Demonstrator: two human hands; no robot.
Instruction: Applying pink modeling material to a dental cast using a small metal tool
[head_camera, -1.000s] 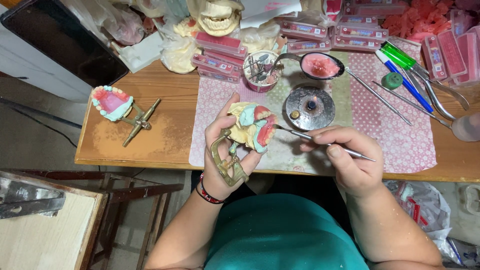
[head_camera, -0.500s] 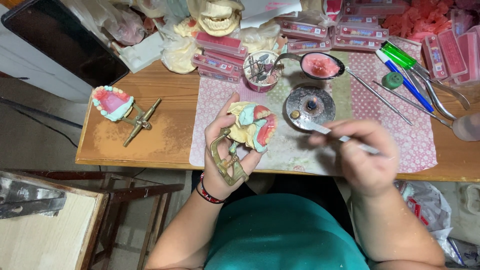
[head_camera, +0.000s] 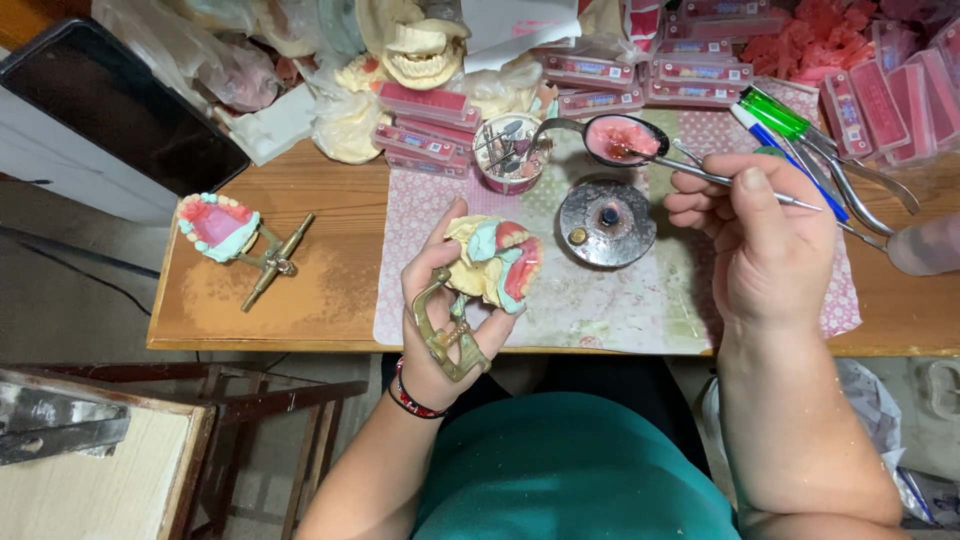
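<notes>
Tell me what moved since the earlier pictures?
The right hand carried its thin metal tool away from the teeth model and up the table, so the tip now dips into the pink wax in the spoon. The left hand kept its grip on the model, and the round burner stayed put.

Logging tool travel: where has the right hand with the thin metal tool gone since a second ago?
Yes. The right hand moved away from the dental model, up past the round burner, putting the metal tool tip into the spoon of pink wax.
</notes>
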